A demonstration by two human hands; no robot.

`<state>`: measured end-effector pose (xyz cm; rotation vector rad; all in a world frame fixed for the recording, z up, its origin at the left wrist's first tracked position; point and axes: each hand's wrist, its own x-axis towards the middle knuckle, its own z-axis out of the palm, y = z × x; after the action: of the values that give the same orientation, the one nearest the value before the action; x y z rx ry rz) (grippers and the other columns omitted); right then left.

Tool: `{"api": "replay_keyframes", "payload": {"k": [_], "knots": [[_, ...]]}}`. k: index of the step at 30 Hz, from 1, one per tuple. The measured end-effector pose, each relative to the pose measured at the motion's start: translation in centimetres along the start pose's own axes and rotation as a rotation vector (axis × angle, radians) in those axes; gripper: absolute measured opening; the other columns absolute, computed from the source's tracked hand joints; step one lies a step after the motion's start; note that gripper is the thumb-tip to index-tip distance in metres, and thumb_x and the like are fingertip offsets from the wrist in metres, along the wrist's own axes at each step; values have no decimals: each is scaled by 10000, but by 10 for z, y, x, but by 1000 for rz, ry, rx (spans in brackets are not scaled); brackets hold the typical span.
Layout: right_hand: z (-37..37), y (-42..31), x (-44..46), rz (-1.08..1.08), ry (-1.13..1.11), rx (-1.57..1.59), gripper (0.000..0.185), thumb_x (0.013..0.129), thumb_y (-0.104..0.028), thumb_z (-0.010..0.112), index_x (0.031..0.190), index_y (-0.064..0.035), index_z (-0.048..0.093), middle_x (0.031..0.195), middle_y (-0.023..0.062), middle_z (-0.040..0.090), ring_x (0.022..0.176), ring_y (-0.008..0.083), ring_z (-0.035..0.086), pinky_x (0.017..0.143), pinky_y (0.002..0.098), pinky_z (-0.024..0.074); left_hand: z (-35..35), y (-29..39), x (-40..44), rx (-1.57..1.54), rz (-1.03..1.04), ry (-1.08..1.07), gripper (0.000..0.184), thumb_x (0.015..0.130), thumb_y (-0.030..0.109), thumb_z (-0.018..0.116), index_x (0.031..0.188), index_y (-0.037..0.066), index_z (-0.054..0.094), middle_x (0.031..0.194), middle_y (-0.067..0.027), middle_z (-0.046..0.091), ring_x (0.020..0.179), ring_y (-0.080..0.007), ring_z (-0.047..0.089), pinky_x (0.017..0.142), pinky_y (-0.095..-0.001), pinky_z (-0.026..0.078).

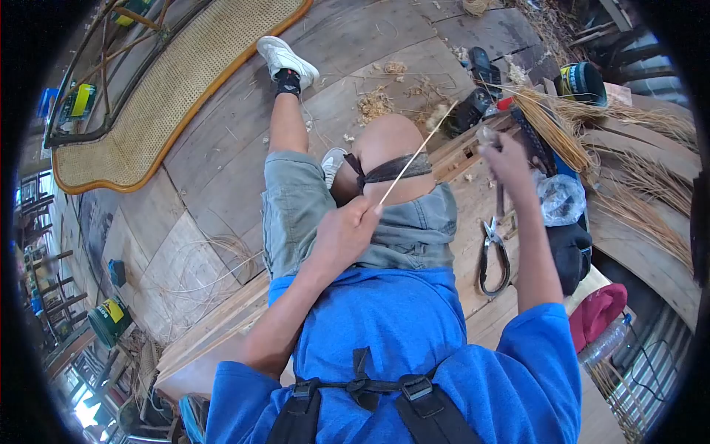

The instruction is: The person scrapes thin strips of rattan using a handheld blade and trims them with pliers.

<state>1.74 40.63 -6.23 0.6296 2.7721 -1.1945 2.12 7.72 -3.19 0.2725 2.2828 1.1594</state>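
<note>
Lying near the right side were shears, a clear plastic bag and a bundle of fibres; a curved woven panel spread across the far left. A thin pale strip slanted in front of the cloth-banded knee — its near part pinched between the left hand's thumb and fingers. The right hand hovered apart from it (fingers too blurred to tell their grip).
</note>
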Motion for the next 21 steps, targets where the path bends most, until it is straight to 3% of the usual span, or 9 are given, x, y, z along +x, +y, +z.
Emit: {"api": "replay_keyframes", "payload": {"k": [1,2,4,7,10,13,14,17,21], "knots": [[5,-14,-9,63,-55,6,345,840,-283,600,1036,0,585,732,34,568,600,115,535,546,268,436,5,5,9,19,35,-3,296,893,285,499,839,5,578,719,-241,582,708,-415,586,613,-467,436],[11,-31,-19,128,-109,14,372,851,-300,578,1059,9,593,774,44,603,643,150,569,633,302,473,11,8,17,-1,79,22,305,898,284,496,822,-1,573,683,-226,562,659,-357,570,597,-441,430],[21,-59,-38,215,-187,248,368,869,-297,546,1097,-10,582,839,104,646,695,237,616,694,346,488,23,10,29,-35,169,67,327,907,283,489,788,-14,561,611,-194,521,563,-242,539,564,-389,418],[55,-45,-51,-425,-7,-66,371,897,-286,498,1157,-26,543,861,186,644,738,337,629,689,400,499,28,16,41,-44,107,17,333,910,270,485,753,-19,537,598,-189,516,550,-232,518,552,-377,412],[67,-71,-71,-183,-82,-246,366,907,-285,483,1159,-20,492,846,221,631,765,397,615,657,458,494,36,13,49,-55,136,71,334,917,263,476,746,-17,535,569,-160,494,529,-203,472,532,-358,399],[76,-84,-75,-128,-161,-308,325,906,-276,484,1107,-21,456,816,235,619,768,415,608,656,491,483,42,3,45,-107,113,91,345,923,264,471,730,-16,528,536,-106,449,513,-160,419,506,-341,378],[77,-87,-75,-123,-186,-364,310,903,-284,493,1061,-24,436,816,241,622,759,424,607,660,502,478,44,-4,41,-174,99,93,341,921,256,483,698,-1,507,532,-31,406,520,-110,385,483,-317,345],[86,-82,-74,-162,-146,-302,311,907,-291,484,1056,-21,438,823,239,624,755,421,609,671,509,478,16,-5,19,-261,-33,-93,316,908,224,475,700,-13,490,561,-104,472,521,-190,454,517,-355,379],[84,-91,-67,-65,-174,-324,316,917,-306,461,1040,-16,442,834,227,631,774,416,611,694,508,477,-15,-13,-25,-218,-244,-217,325,914,237,479,682,9,471,583,4,389,569,-80,365,500,-290,329]]}}
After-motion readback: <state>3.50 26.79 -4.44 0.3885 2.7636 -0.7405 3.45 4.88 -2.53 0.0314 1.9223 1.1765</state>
